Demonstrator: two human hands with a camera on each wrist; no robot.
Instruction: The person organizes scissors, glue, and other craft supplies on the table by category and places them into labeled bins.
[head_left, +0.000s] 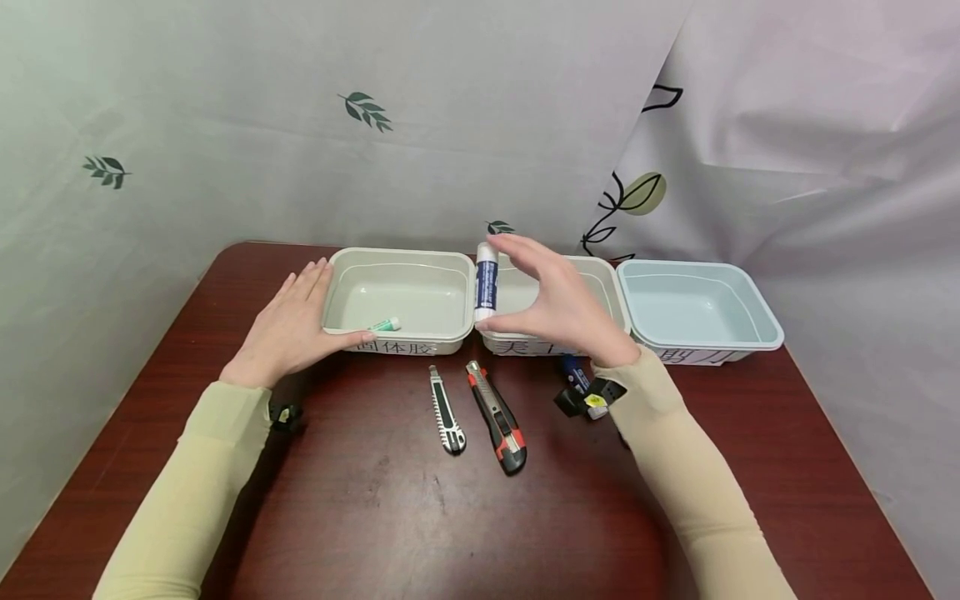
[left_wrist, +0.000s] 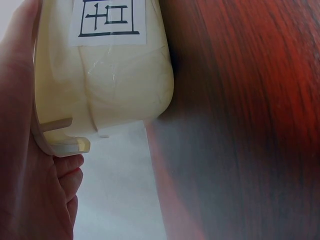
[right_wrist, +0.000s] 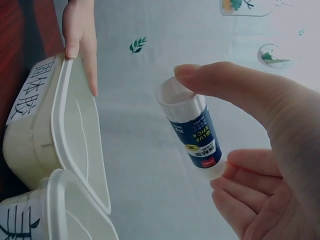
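If your right hand (head_left: 558,304) slackens its end-to-end pinch, the glue stick (head_left: 486,283) may drop near 12 o'clock (your left hand (head_left: 288,325), straight-fingered, touches the 11 o'clock bin (head_left: 405,287)).

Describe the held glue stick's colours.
The glue stick has a mostly blue label and white ends, clearest in the right wrist view.

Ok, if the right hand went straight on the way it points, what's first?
Probably the curtain, beyond the left bin. The right hand and its glue stick look higher than that bin, but depth is unclear; they might clip it first.
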